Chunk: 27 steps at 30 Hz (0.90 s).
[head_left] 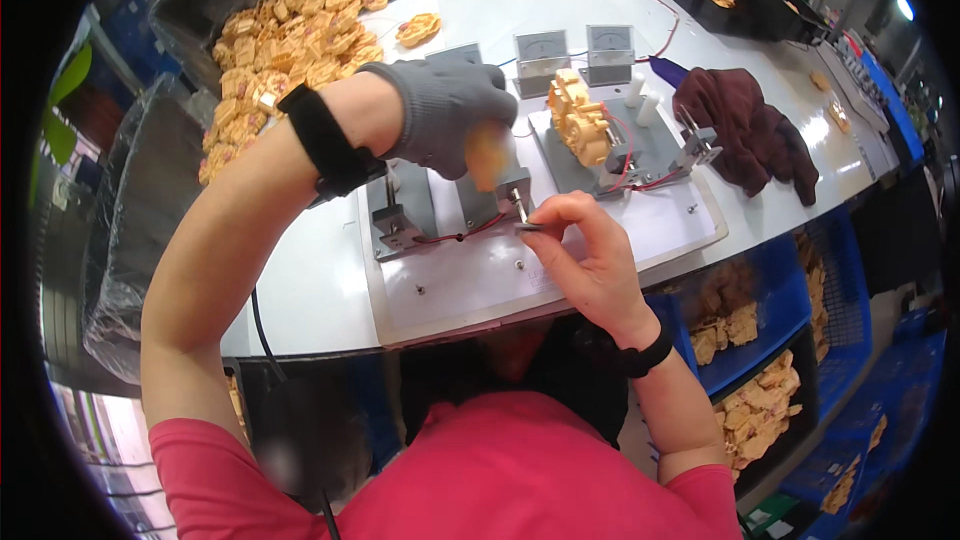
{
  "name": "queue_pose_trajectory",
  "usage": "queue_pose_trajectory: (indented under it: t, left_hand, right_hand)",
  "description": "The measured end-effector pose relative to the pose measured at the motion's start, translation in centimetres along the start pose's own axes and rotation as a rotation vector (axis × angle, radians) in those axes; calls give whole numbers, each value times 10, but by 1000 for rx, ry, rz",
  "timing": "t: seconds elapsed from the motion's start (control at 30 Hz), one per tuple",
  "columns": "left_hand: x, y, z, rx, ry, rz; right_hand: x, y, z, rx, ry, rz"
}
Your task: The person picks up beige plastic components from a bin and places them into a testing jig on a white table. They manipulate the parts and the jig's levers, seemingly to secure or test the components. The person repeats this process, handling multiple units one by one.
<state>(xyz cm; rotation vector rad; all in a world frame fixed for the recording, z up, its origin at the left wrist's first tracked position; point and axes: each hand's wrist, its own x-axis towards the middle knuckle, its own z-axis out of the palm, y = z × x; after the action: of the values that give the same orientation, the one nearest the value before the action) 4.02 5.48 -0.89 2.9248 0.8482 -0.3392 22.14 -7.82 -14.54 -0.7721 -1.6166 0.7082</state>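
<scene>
Grey knit fabric wraps the left hand (440, 115), whose fingers are closed around a yellow plastic part (486, 155), a little blurred from where I stand. That part sits at the near fixture, right behind a small metal block (514, 186). A silver rod (519, 206) sticks out of the block toward the worker, and the bare right hand (592, 265) pinches the small dark knob (529, 228) at its end between thumb and forefinger. Thin red wire (470, 234) runs low along the same fixture.

Just to the right, another yellow part (578, 125) stands upright on a grey plate (565, 173) (neither hand touches that one). Two small meters (541, 50) stand behind it, side by side. A dark red cloth (745, 125) lies crumpled on the white table (310, 290), beyond the grey plate. Over at the far left, a plastic-lined bin (185, 15) is heaped with yellow pieces (290, 30), and one loose piece (418, 30) lies beside the heap.
</scene>
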Motion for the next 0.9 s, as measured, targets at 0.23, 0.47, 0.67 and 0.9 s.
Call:
queue_pose_trajectory:
  t: [0.23,0.47,0.67,0.9]
  left_hand:
    - [-4,-4,-4,-40,14,46]
    - [-37,3,-41,-144,235,161]
    - [-108,83,-38,-632,339,-173]
    - [-80,135,36,-1031,235,24]
  right_hand:
    - [0,-5,-4,79,-22,65]
    - [0,-4,-7,101,-65,135]
    - [-2,-11,12,94,86,-134]
    - [-47,-62,-35,155,64,-208]
